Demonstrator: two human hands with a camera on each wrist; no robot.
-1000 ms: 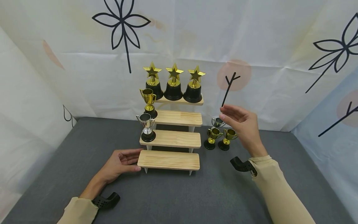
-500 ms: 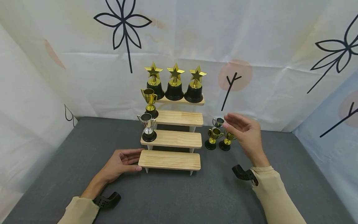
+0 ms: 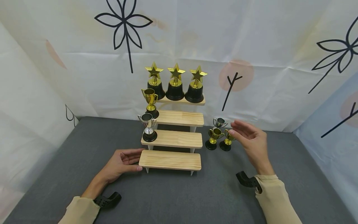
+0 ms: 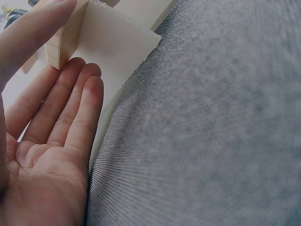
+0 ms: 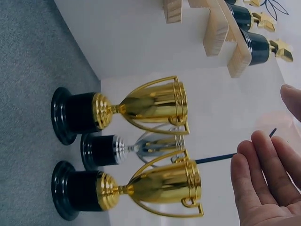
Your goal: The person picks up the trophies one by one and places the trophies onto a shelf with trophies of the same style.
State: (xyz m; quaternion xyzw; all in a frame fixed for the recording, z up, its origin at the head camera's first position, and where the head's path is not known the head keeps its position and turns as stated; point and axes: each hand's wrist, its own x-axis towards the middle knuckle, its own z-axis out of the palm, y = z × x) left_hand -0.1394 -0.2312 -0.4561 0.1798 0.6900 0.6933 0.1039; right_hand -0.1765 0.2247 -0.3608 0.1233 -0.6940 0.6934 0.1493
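A tiered wooden display shelf [image 3: 170, 160] stands on the table. My left hand [image 3: 121, 165] rests at the left end of its lowest step, fingers straight; in the left wrist view the fingertips [image 4: 91, 87] lie beside the white support and the thumb [image 4: 35, 35] overlaps the wood. On the right, my right hand [image 3: 251, 144] hovers beside two gold trophy cups [image 3: 215, 134] and a silver trophy cup [image 3: 219, 123], its fingers loosely extended with nothing in them. All three cups stand upright on black bases; the right gold trophy cup [image 5: 164, 183] is partly hidden by the hand in the head view.
Three gold star trophies [image 3: 175, 82] line the top step. Below them, a gold trophy cup [image 3: 150, 99] and a silver trophy cup [image 3: 147, 123] stand at the left ends of two middle steps. White printed cloth [image 3: 190, 37] backs the grey table [image 3: 173, 199].
My right hand has moved down and to the right, uncovering more of the silver cup. My left hand stays at the shelf's end.
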